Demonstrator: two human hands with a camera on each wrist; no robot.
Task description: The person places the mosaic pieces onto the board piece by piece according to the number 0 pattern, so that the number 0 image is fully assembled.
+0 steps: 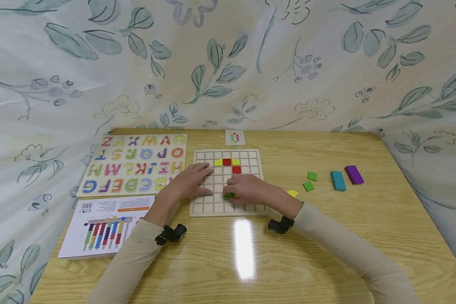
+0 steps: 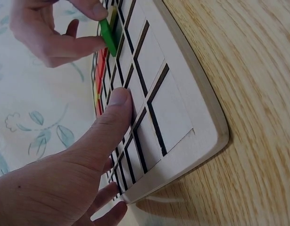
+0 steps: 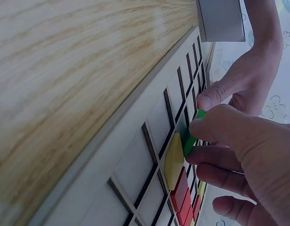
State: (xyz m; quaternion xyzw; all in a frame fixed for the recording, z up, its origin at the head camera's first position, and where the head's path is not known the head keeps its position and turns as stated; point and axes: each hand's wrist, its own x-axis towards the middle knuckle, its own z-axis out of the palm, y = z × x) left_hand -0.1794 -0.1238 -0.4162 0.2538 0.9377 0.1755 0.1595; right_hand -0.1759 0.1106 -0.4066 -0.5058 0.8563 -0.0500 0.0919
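Note:
A wooden grid board (image 1: 209, 208) lies on the table. My right hand (image 1: 247, 188) pinches a green square tile (image 2: 108, 37) between thumb and fingertips, tilted on edge just over the lower middle cells. Beside that tile, a yellow rounded piece (image 3: 174, 162) lies in the grid, followed by red tiles (image 3: 180, 188). Farther up the board, a red tile (image 1: 227, 162) sits between two yellow pieces (image 1: 218, 162), with another red tile (image 1: 236, 169) below. My left hand (image 1: 191, 180) rests on the board's left side, thumb extended on the cells. The right hand hides part of the grid.
A small pattern card (image 1: 234, 137) lies behind the board. To the right are two green tiles (image 1: 308, 186), a yellow piece (image 1: 292, 193), a teal block (image 1: 338, 180) and a purple block (image 1: 354, 175). An alphabet board (image 1: 137, 145) and abacus-printed box (image 1: 106, 228) stand left.

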